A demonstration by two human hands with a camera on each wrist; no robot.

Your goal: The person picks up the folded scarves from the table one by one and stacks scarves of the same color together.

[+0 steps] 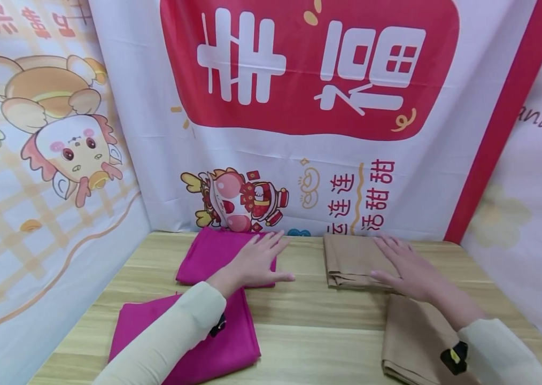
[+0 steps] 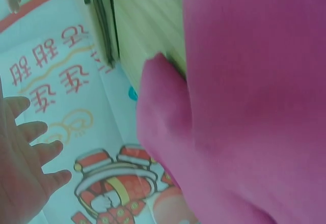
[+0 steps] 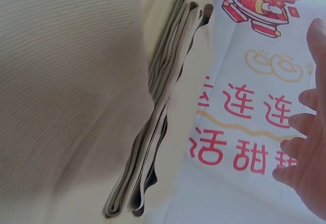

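Two folded magenta cloths lie on the left of the table, the far one at the back edge and the near one in front of it. My left hand is over the far one's right side, fingers spread and holding nothing. Opposite, two folded tan cloths are set out likewise, a far one and a near one. Over the far tan cloth's right part is my right hand, its fingers extended. In the right wrist view, that cloth's stacked layers show at its edge. My left forearm partly hides the near magenta cloth.
The wooden table shows bare grain between the two colours of cloth. A printed white and red curtain hangs right behind its back edge. Patterned sheets close in the left side and the right side.
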